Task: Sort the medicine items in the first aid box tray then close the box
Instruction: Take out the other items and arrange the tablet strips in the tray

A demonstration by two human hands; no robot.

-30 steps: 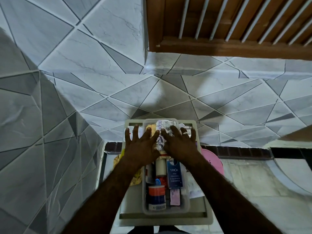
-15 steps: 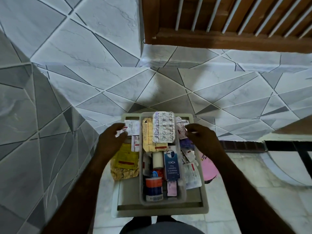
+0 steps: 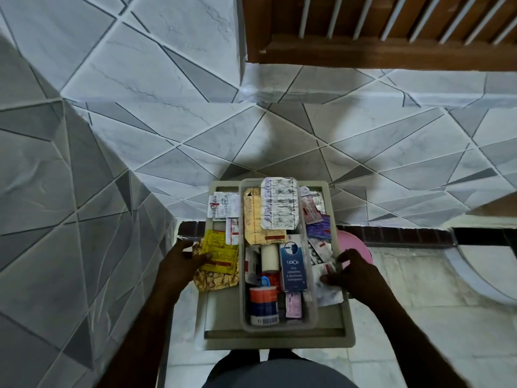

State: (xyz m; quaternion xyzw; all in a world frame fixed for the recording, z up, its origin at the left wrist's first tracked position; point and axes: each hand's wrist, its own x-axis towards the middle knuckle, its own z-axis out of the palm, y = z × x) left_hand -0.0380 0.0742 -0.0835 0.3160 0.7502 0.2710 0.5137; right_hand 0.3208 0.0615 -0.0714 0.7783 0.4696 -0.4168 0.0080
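Grey tiles [image 3: 134, 79] behind; left hand [image 3: 179, 266], right hand [image 3: 356, 275] curled round box [image 3: 279, 342] sides.

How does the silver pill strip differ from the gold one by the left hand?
The silver blister strip lies atop the clear inner tray; the gold blister strip lies outside it, on the left. The silver one is uncovered; the gold one sits partly under a yellow packet. Both are crinkled foil.

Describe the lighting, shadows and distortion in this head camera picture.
Head view: dim, bluish light; left hand and right hand are near silhouettes; a soft shadow falls on the tiled wall above the box; wide-angle lens bows tile lines near the edges; tray labels look sharp.
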